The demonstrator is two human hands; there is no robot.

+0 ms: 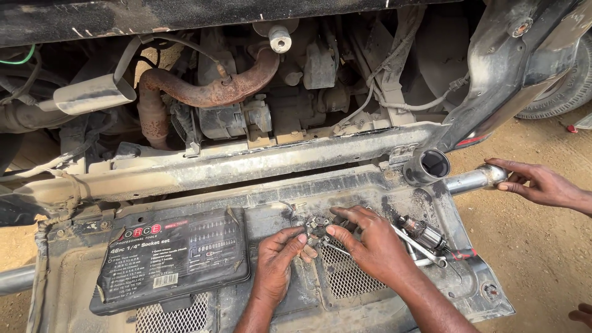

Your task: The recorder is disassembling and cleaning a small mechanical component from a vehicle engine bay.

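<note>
left hand (280,256): seen low in the head view, fingers curled, grip pinched on a small dusty metal part (316,227).
right hand (369,243): laid just beside the left, index finger and thumb set on the same small metal part; grip closed lightly on it.
small metal part: held between both hands, just above the dusty plastic panel (265,203) and its mesh grille (351,277).
socket set case (169,259): black, closed, laid flat on the panel to the left of the hands, apart from them.
loose tools: a wrench (419,246) and a small cylindrical motor part (422,231) are laid on the panel just right of the right hand.
another person's hand (536,184): seen at the right edge, fingers resting on the end of a metal pipe (475,179).
further back: a grey crossbeam (277,161) is seen, then a rusty exhaust pipe (209,91) among dusty engine parts.
ground (530,246): sandy.
</note>
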